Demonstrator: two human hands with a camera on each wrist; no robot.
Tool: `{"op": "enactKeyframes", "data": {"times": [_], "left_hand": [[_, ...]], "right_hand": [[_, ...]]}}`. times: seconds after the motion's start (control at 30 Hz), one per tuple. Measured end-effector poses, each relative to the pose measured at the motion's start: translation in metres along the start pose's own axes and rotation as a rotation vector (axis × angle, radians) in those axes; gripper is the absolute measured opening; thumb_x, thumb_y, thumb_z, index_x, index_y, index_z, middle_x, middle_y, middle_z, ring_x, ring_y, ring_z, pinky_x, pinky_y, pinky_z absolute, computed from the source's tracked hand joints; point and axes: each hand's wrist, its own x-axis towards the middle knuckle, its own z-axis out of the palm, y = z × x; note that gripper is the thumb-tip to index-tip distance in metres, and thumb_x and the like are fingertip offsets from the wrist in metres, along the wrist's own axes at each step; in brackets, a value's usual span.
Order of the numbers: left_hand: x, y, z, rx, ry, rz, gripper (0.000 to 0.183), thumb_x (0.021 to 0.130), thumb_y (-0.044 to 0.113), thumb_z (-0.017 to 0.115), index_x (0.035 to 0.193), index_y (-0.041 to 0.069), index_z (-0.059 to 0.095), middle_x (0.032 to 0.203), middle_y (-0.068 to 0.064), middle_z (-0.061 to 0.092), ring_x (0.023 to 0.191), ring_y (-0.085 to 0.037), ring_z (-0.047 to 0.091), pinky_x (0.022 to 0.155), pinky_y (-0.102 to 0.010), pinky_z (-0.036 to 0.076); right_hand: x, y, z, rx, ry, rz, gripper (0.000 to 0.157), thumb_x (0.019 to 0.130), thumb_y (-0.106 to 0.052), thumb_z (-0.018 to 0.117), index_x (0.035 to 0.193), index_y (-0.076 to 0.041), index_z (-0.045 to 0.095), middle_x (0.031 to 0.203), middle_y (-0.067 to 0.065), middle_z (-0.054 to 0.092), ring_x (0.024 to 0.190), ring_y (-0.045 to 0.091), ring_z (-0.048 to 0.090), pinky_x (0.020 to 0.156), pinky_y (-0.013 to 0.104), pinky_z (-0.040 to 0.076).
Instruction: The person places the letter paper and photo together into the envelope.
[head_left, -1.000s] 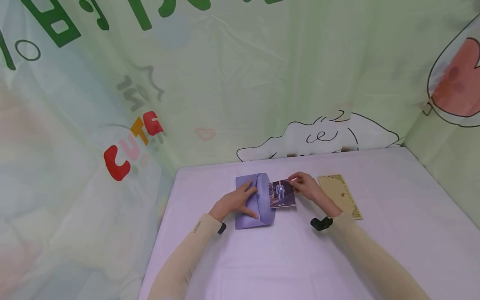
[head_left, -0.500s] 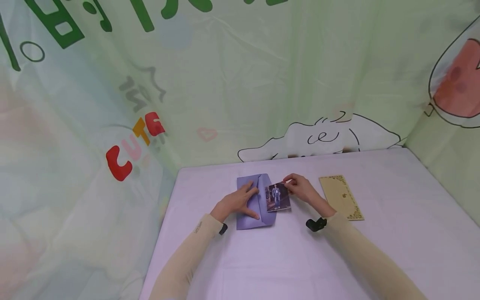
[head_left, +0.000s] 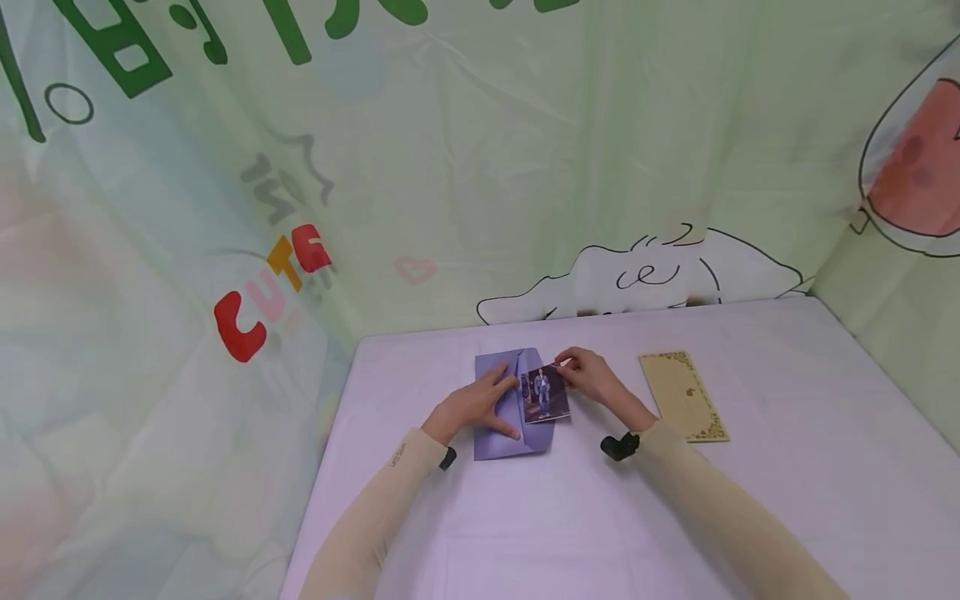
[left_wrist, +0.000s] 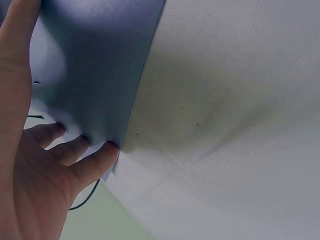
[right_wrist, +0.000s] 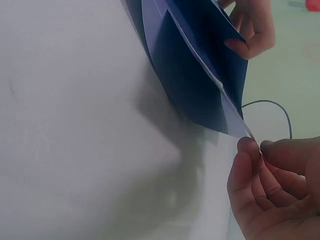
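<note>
Head cam: your L hand [head_left: 474, 402], fingers spread, rests on the purple env. [head_left: 510, 408]; your R hand [head_left: 591, 377] pinches the photo [head_left: 545, 394] by its far R corner, over the env.'s R side. Tan card [head_left: 684, 396] lies flat to the R on the table [head_left: 525, 517].

L wrist cam: your fingertips [left_wrist: 107, 150] touch the env. edge.

R wrist cam: thumb + finger grip the photo, seen edge-on; can't tell if its L edge is inside.

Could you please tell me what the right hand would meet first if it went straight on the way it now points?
Beyond the photo it pinches, the right hand would probably meet the envelope first, though depth is unclear and it might pass over.
</note>
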Motion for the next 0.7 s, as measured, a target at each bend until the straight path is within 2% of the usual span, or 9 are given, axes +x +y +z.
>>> {"op": "enactKeyframes", "data": {"times": [0.43,0.7], "left_hand": [[0.000,-0.001,0.000,-0.009,-0.010,-0.006,0.094,0.072,0.073,0.075,0.145,0.028,0.036,0.168,-0.017,0.015,0.151,-0.032,0.032,0.115,-0.043,0.041],[-0.001,0.000,-0.002,0.001,0.000,0.001,0.100,0.072,0.073,0.074,0.151,0.027,0.033,0.168,-0.018,0.015,0.152,-0.032,0.029,0.115,-0.042,0.040]], "right_hand": [[0.004,-0.007,0.018,-0.005,-0.034,-0.065,0.025,0.099,-0.006,0.059,0.120,0.007,0.062,0.089,0.018,0.072,0.070,0.015,0.063,0.063,0.027,0.051],[0.009,-0.013,0.030,-0.022,-0.048,-0.118,0.025,0.096,-0.002,0.060,0.118,0.010,0.063,0.091,0.019,0.072,0.072,0.017,0.066,0.066,0.029,0.053]]}}
